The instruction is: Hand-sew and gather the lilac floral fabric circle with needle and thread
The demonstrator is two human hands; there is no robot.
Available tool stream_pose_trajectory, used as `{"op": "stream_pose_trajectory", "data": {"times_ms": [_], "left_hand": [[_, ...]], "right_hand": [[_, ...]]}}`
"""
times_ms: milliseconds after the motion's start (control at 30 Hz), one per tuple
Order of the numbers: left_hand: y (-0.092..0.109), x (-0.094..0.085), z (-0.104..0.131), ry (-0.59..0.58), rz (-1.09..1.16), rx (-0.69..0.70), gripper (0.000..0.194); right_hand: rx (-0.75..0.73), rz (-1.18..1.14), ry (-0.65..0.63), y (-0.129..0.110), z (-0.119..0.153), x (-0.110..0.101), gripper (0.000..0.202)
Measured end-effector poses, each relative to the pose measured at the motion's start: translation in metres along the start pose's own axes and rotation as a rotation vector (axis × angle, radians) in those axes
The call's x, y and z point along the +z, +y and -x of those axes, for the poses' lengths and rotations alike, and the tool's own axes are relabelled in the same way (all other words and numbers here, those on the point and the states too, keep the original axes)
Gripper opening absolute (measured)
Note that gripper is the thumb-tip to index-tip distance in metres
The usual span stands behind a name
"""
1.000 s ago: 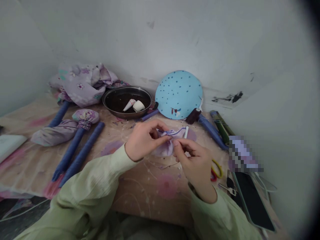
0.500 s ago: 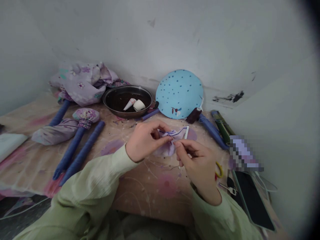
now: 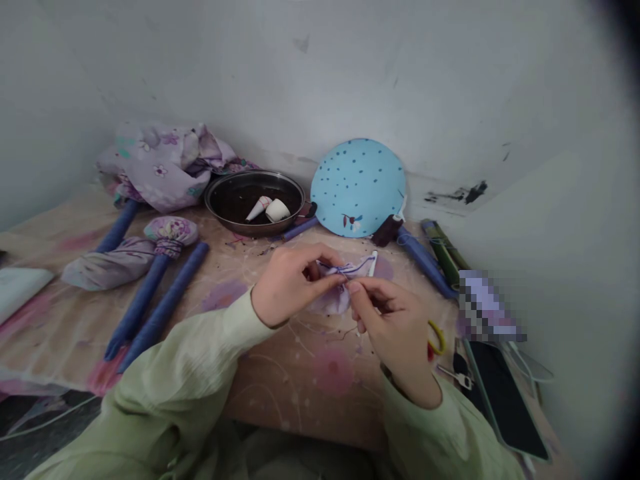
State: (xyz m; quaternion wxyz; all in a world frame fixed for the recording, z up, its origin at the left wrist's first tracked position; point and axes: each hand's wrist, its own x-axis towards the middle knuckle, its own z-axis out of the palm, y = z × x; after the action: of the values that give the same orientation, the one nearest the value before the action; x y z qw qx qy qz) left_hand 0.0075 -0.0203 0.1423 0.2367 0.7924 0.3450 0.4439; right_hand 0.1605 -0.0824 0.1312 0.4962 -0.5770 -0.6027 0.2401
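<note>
My left hand (image 3: 293, 280) is closed in a pinch on a small piece of lilac cloth (image 3: 333, 305) with dark purple edging. A thin white strip (image 3: 373, 264) shows at the cloth's right end. Close against it, my right hand (image 3: 390, 320) has thumb and forefinger pressed together at the cloth's edge, nearly touching the left fingertips. Whatever the right fingers hold is too small to make out. Under the hands lies a patterned tablecloth (image 3: 280, 393), with a bit of loose thread (image 3: 347, 332) below the cloth.
A dark pan (image 3: 225, 213) holds two white spools. A blue dotted disc (image 3: 357, 180) leans on the wall beside a dark thread spool (image 3: 387, 231). Blue wrapped rods (image 3: 165, 303) and bundled floral cloth (image 3: 160, 167) lie left. Yellow-handled scissors (image 3: 437, 339), keys (image 3: 460, 375) and a phone (image 3: 507, 400) lie right.
My right fingertips have shifted very slightly left, closer to the left thumb. The left hand keeps its pinch on the cloth, and other things stay in place.
</note>
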Motion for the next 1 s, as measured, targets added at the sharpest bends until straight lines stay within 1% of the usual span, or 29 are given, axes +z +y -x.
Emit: {"op": "stream_pose_trajectory", "data": {"times_ms": [300, 433, 633, 900, 1000], "left_hand": [[-0.0002, -0.0002, 0.0002, -0.009, 0.03, 0.054, 0.009], [-0.0007, -0.0002, 0.0001, 0.007, 0.033, 0.057, 0.008], [0.0024, -0.0021, -0.0007, -0.006, 0.031, 0.073, 0.007], [0.0026, -0.0005, -0.0001, 0.037, 0.022, 0.08, 0.005], [0.0041, -0.0004, 0.0008, 0.05, 0.006, 0.049, 0.004]], "right_hand": [[0.015, -0.044, -0.003, 0.0004, 0.0008, 0.0009, 0.017], [0.022, -0.064, -0.004, 0.0009, 0.0004, 0.0016, 0.017], [0.018, -0.063, -0.003, 0.0003, -0.0001, 0.0019, 0.018], [0.014, -0.053, -0.001, 0.0027, -0.0006, 0.0018, 0.019], [0.008, -0.043, -0.001, 0.0049, -0.0003, 0.0014, 0.019]]}}
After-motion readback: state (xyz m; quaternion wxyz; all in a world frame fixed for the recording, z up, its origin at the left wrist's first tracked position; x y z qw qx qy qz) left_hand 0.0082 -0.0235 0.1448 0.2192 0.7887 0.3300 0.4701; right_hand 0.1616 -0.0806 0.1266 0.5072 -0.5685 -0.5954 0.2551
